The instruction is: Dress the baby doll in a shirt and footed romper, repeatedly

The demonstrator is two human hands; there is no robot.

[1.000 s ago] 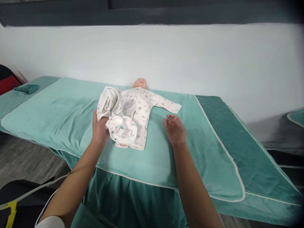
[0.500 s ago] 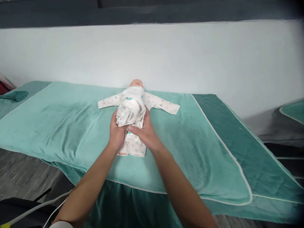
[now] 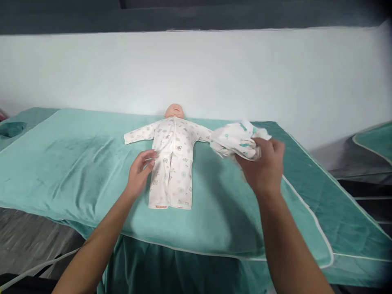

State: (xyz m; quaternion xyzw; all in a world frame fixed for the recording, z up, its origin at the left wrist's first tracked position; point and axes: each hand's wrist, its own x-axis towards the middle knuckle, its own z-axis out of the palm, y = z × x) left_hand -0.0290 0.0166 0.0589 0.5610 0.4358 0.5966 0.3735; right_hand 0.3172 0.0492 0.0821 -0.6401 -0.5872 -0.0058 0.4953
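Observation:
A baby doll (image 3: 174,110) lies on its back with its head toward the wall. It wears a white printed long-sleeved outfit (image 3: 172,163), sleeves spread to both sides and legs straight. My left hand (image 3: 138,171) is by the outfit's left side at waist height, fingers apart and lightly curled, holding nothing; I cannot tell whether the fingertips touch the fabric. My right hand (image 3: 263,165) grips a bunched white cloth (image 3: 234,139) with green and small dark prints, raised over the bed right of the doll and overlapping the end of its sleeve.
A light green blanket (image 3: 92,163) with pale edging covers the bed, over a darker green cover (image 3: 346,228). A white wall (image 3: 196,69) rises behind. A pale cable (image 3: 39,267) runs at the lower left. Another green cloth edge (image 3: 375,143) shows at right.
The bunched cloth has left the doll's body and moved right in my right hand, uncovering the outfit's front. My left hand has let go and shifted slightly left.

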